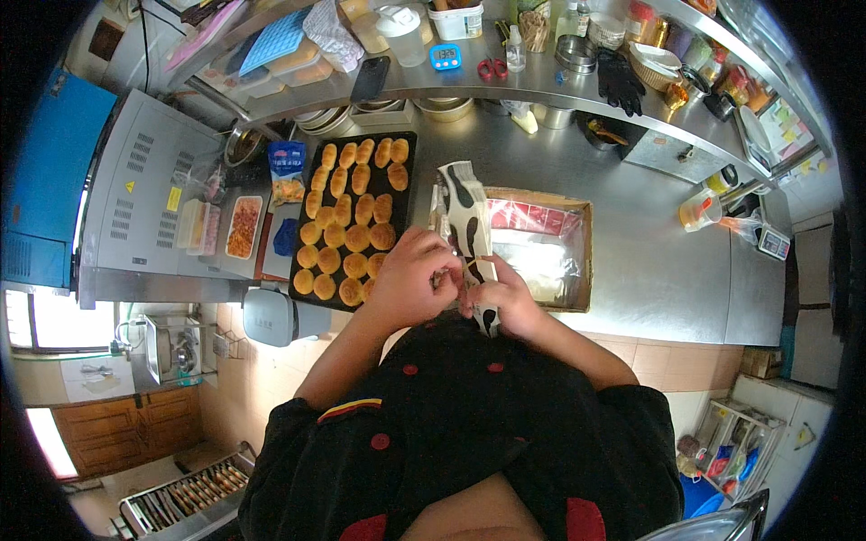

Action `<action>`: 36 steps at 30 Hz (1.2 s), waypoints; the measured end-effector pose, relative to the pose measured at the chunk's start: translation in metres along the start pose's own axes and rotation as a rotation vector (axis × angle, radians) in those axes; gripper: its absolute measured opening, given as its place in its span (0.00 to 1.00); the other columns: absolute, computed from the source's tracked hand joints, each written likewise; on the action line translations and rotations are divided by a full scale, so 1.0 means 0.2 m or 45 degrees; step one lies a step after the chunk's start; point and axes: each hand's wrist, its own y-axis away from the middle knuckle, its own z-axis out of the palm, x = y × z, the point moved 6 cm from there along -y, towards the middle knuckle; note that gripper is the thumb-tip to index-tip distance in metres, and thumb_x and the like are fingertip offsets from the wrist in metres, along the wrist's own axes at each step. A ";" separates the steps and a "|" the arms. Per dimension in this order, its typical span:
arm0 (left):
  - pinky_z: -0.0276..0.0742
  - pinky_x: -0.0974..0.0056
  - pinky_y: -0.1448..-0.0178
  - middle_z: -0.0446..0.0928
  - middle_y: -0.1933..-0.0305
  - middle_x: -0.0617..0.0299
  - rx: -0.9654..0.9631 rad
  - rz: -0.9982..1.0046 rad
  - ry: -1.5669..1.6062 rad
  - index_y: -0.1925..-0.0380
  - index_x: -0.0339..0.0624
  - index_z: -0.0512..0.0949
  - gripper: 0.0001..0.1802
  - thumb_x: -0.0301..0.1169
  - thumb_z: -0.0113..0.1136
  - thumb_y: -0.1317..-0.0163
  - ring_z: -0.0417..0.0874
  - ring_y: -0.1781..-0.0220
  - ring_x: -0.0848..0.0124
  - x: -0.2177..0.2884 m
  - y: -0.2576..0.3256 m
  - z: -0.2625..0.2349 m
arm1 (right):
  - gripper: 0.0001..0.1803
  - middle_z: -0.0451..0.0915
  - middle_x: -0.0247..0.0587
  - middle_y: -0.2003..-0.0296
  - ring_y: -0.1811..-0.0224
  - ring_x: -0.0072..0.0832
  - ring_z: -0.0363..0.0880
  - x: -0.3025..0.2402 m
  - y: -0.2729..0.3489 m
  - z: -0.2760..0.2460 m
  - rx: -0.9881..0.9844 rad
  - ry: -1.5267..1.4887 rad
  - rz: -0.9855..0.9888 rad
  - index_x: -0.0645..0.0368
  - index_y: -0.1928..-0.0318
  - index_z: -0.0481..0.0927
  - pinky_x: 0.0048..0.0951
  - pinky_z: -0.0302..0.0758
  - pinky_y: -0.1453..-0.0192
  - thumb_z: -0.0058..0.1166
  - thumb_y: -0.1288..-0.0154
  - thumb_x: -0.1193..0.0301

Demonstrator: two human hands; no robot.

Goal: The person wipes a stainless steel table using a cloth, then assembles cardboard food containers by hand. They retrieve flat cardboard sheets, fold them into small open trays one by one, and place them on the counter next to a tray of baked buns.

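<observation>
White black-spotted bag (469, 221) upright betw both hands, over counter edge by cardboard box (577, 261). L hand (410, 279) fingers curled pinching its lower part; R hand (505, 302) gripping bottom from right.

We hold a white bag with black cow-like patches (469, 216) upright over the steel counter (649, 261), both hands closed around its lower part. Our left hand (410, 279) grips it from the left, and our right hand (501, 302) pinches it from the right, fingers meeting at the bag's middle. Just behind the bag sits a shallow cardboard box (577, 212) with clear plastic packets inside. To the left lies a black baking tray (401, 144) filled with rows of golden round pastries (347, 225). Beyond it, a small blue snack packet (287, 171) stands beside a rectangular dish of orange-brown filling (243, 227). On the shelf above rest a blue digital timer (445, 57) and a black glove (621, 81).
</observation>
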 end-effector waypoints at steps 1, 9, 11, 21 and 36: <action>0.75 0.54 0.47 0.78 0.64 0.58 -0.006 0.065 0.126 0.68 0.43 0.77 0.08 0.23 0.63 0.50 0.79 0.55 0.57 0.01 -0.01 -0.03 | 0.35 0.78 0.48 0.60 0.65 0.35 0.81 -0.02 0.00 0.01 0.019 -0.030 -0.016 0.63 0.28 0.59 0.35 0.79 0.58 0.49 0.37 0.80; 0.70 0.68 0.62 0.76 0.67 0.65 0.080 -0.237 1.164 0.66 0.37 0.78 0.08 0.31 0.59 0.32 0.75 0.68 0.75 -0.17 0.14 -0.12 | 0.27 0.79 0.46 0.62 0.72 0.29 0.78 -0.24 0.02 0.05 -0.551 -0.256 0.298 0.71 0.45 0.73 0.29 0.76 0.71 0.56 0.38 0.63; 0.63 0.70 0.70 0.75 0.73 0.65 0.147 -0.220 0.810 0.64 0.37 0.82 0.05 0.28 0.63 0.35 0.71 0.76 0.77 -0.13 0.10 -0.18 | 0.25 0.79 0.46 0.63 0.72 0.28 0.77 -0.23 0.04 -0.04 -0.502 -0.159 0.395 0.70 0.46 0.75 0.29 0.75 0.71 0.56 0.35 0.62; 0.63 0.66 0.72 0.73 0.79 0.64 0.315 -0.187 0.296 0.68 0.42 0.86 0.02 0.26 0.69 0.41 0.72 0.78 0.71 0.00 0.10 -0.20 | 0.18 0.80 0.39 0.66 0.73 0.21 0.72 -0.30 0.08 -0.27 -0.525 0.256 0.670 0.65 0.50 0.80 0.26 0.70 0.71 0.54 0.26 0.60; 0.75 0.67 0.63 0.82 0.69 0.61 0.036 -0.691 0.431 0.62 0.40 0.83 0.04 0.27 0.65 0.33 0.82 0.67 0.70 -0.20 0.14 -0.08 | 0.32 0.76 0.65 0.39 0.38 0.56 0.78 -0.31 -0.22 -0.58 -0.056 1.838 0.237 0.52 0.25 0.62 0.52 0.73 0.33 0.50 0.26 0.63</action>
